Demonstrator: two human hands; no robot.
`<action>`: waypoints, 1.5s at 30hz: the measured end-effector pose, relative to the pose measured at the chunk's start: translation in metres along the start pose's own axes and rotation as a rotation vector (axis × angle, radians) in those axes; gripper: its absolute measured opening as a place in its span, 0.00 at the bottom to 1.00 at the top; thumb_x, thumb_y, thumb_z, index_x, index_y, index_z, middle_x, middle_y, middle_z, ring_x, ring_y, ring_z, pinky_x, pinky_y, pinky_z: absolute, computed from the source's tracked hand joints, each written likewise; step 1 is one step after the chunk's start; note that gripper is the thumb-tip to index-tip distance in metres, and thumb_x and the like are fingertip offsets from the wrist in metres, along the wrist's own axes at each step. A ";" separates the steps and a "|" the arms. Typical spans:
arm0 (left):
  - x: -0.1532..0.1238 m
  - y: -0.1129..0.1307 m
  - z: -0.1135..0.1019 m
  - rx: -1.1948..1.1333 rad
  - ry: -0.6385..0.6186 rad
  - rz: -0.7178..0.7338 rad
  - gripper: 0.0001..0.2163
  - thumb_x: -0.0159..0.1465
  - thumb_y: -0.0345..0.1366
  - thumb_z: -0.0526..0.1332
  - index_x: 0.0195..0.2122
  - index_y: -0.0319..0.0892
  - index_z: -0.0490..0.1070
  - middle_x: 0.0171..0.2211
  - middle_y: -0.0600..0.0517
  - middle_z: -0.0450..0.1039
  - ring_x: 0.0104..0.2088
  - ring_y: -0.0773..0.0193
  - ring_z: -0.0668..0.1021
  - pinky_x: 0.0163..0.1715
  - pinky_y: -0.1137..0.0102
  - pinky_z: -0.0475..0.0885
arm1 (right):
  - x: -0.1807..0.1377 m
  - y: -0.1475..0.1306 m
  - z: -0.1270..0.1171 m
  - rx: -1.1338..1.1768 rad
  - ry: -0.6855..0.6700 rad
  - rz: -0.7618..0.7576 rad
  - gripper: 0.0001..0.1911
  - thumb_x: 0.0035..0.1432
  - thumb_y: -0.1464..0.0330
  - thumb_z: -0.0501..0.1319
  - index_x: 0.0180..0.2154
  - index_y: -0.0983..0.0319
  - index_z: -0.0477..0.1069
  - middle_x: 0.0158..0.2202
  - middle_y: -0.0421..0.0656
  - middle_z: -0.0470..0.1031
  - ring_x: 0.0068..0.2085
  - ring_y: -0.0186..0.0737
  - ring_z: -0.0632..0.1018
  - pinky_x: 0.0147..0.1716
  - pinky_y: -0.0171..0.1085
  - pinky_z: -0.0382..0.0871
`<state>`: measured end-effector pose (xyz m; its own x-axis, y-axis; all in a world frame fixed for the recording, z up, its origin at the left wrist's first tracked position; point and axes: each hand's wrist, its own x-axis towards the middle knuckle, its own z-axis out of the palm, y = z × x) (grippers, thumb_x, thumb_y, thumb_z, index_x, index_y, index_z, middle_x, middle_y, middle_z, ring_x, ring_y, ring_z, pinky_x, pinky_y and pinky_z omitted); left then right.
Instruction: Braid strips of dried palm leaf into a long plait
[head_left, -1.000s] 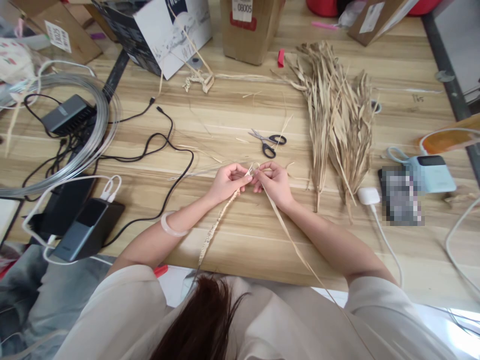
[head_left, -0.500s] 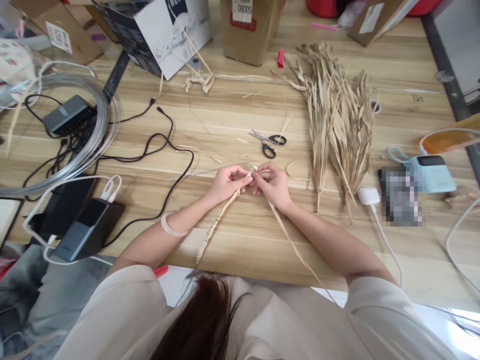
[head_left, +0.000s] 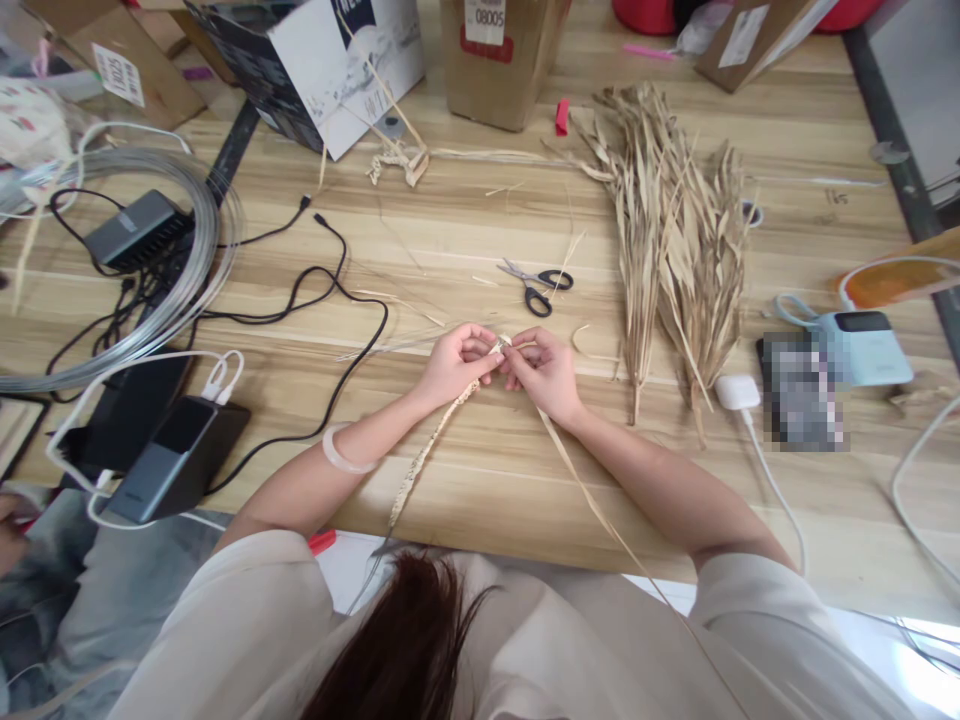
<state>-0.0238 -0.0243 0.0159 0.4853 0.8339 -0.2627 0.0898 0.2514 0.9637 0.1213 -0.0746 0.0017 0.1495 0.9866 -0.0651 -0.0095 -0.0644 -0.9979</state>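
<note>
My left hand pinches the upper end of a braided straw cord, which slants down toward my lap with thin wire coming out of its lower end. Close beside it, my right hand has its fingers pinched at the same end of the cord. From under the right hand a long flat straw strip runs down past the table edge. The fingertips almost meet, and the fine detail between them is too small to make out. Scissors with black handles lie partly open just beyond the hands.
Bundles of dried leaves lie to the right, near a blue power bank and a white charger. On the left are a wire coil, black cables and a dark charging station. Cardboard boxes stand behind.
My fingers have shifted slightly at the cord's upper end, and the pale loop between them now lies lower and flatter. At the far left, part of another person's hand has come into view.
</note>
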 end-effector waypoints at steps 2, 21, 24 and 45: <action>0.000 0.001 0.000 -0.002 0.001 0.000 0.17 0.51 0.37 0.67 0.39 0.38 0.65 0.24 0.55 0.73 0.17 0.73 0.72 0.14 0.79 0.66 | 0.000 0.000 0.000 0.002 0.000 0.003 0.17 0.52 0.55 0.63 0.34 0.61 0.63 0.18 0.35 0.72 0.16 0.30 0.71 0.16 0.30 0.66; 0.002 -0.002 0.000 0.011 0.077 0.053 0.18 0.53 0.40 0.67 0.40 0.36 0.69 0.27 0.52 0.74 0.17 0.75 0.70 0.12 0.79 0.65 | -0.001 0.004 -0.003 -0.094 -0.034 -0.029 0.17 0.55 0.57 0.60 0.38 0.63 0.68 0.20 0.37 0.74 0.17 0.30 0.72 0.19 0.30 0.66; 0.002 -0.002 0.000 0.012 0.092 0.049 0.18 0.52 0.40 0.67 0.40 0.36 0.70 0.27 0.52 0.74 0.17 0.75 0.71 0.12 0.79 0.65 | -0.003 0.002 -0.002 -0.080 -0.035 -0.040 0.16 0.55 0.59 0.60 0.40 0.63 0.68 0.20 0.36 0.73 0.16 0.29 0.71 0.17 0.30 0.63; 0.001 -0.002 0.002 -0.002 0.129 0.069 0.17 0.52 0.39 0.67 0.40 0.35 0.73 0.28 0.51 0.75 0.16 0.74 0.70 0.11 0.77 0.65 | -0.012 0.005 -0.008 -0.180 -0.061 -0.277 0.05 0.51 0.69 0.56 0.32 0.60 0.70 0.18 0.36 0.69 0.20 0.31 0.70 0.22 0.33 0.62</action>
<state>-0.0217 -0.0251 0.0134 0.3742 0.9055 -0.2001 0.0581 0.1924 0.9796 0.1274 -0.0877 -0.0027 0.0629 0.9771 0.2034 0.1991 0.1874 -0.9619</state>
